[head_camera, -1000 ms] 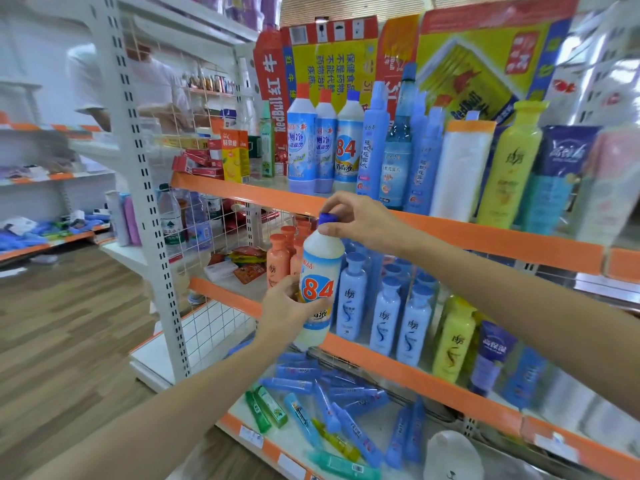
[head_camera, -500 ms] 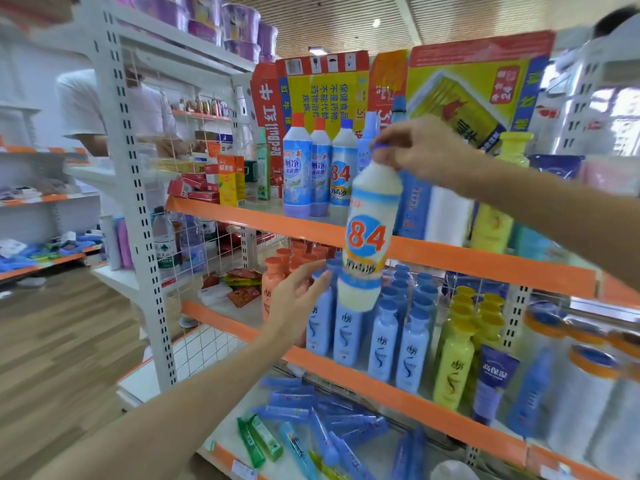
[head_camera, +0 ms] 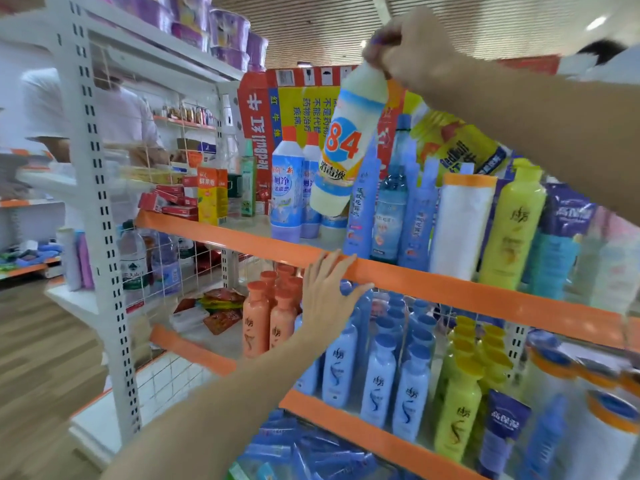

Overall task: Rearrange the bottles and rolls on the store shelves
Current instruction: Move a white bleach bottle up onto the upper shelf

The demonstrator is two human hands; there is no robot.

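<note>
The right hand [head_camera: 412, 46] is holding a white "84" bottle [head_camera: 346, 143] by its cap, its grip pinching the neck from above, so the bottle is hanging tilted in the air in front of the upper shelf [head_camera: 450, 289], its base swinging toward the left and clear of the shelf board. The left hand [head_camera: 329, 296] is reaching forward with its grip spread wide and empty, fingertips lying against the orange front strip of that shelf. Behind the hanging bottle, two red-capped cleaner bottles [head_camera: 287, 188] are standing upright on the upper shelf, with tall blue bottles [head_camera: 391, 202] just beside them to the right, then a white roll with an orange band [head_camera: 460, 226] and a yellow bottle [head_camera: 512, 226]. On the shelf below, orange bottles [head_camera: 256, 323] are standing at the left, pale blue bottles [head_camera: 377, 379] in rows in the middle and yellow ones [head_camera: 457, 410] to the right. A person in a white shirt [head_camera: 114, 116] is standing beyond the white shelf post [head_camera: 100, 188], blurred.
</note>
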